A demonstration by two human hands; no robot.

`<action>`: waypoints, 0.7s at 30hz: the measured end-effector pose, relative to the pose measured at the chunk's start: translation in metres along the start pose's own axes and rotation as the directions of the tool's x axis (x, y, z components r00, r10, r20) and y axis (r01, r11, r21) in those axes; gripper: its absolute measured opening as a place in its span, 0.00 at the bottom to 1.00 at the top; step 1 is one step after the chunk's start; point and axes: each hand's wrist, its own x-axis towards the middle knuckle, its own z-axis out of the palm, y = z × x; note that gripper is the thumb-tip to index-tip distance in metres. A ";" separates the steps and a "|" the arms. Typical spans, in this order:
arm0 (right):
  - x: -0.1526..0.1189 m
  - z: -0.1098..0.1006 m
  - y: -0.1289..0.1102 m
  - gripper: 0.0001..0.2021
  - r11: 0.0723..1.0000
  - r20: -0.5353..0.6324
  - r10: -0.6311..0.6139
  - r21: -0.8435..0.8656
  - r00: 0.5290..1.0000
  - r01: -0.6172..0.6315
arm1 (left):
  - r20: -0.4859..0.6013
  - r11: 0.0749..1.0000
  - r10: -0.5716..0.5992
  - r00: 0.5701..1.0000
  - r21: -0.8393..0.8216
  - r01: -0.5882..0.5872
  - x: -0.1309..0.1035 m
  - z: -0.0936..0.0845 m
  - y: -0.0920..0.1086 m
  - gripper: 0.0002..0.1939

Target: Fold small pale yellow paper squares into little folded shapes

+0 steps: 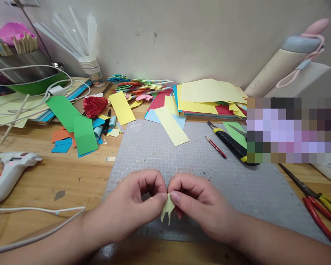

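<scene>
A small folded piece of pale yellow paper (pixel 167 210) hangs between my two hands, its pointed ends facing down. My left hand (pixel 143 200) pinches its left side between thumb and forefinger. On the other side, my right hand (pixel 197 200) grips it the same way, the fingertips of both hands almost touching. Both hands are above the near part of the grey cutting mat (pixel 226 206). The top of the folded paper is partly hidden by my fingertips.
A red pencil (pixel 215 147) and a black-and-yellow cutter (pixel 228 141) lie on the mat. Red-handled scissors (pixel 317 206) are at the right, a glue gun (pixel 13 171) at the left. Coloured papers (pixel 85 134) and a pale strip (pixel 172 127) lie farther back.
</scene>
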 end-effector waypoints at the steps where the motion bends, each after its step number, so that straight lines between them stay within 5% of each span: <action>1: 0.000 0.000 0.000 0.08 0.999 -0.011 -0.020 -0.028 1.000 0.020 | 0.004 1.000 -0.001 1.000 -0.004 0.001 0.000 0.000 0.000 0.07; 21: -0.004 0.009 0.011 0.09 0.968 -0.189 -0.143 -0.231 0.971 0.098 | -0.012 0.997 -0.040 0.999 -0.072 0.039 0.004 0.004 -0.005 0.09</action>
